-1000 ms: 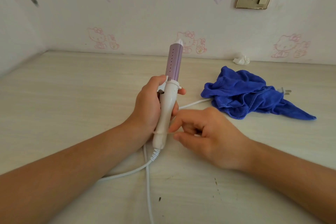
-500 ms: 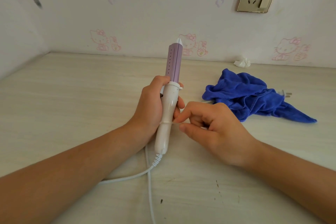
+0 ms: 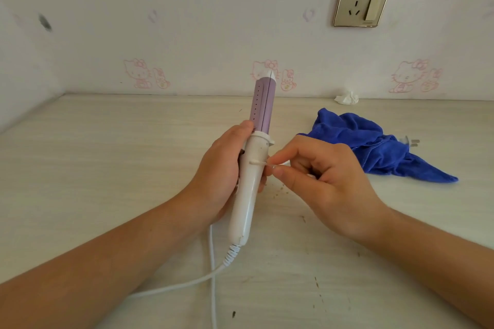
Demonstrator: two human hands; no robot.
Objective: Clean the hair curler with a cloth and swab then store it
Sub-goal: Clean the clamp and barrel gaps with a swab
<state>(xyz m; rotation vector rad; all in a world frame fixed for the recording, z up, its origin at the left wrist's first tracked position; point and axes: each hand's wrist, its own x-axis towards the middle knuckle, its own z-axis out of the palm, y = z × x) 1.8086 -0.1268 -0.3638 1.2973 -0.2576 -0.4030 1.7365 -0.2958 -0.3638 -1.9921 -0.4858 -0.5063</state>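
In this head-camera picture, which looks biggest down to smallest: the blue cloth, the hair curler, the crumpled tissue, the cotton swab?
1. Blue cloth and hair curler: too close to rank, and the curler is nearer the camera.
2. Crumpled tissue, though it lies farthest away.
3. Cotton swab, partly hidden by fingers.

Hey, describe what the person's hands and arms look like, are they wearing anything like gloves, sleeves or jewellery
Both arms are bare as far as the view shows, with no sleeves in sight. The left hand and the right hand are uncovered: no gloves, and no rings, watch or bracelets are visible on the fingers or wrists. The visible fingernails look short and unpainted.
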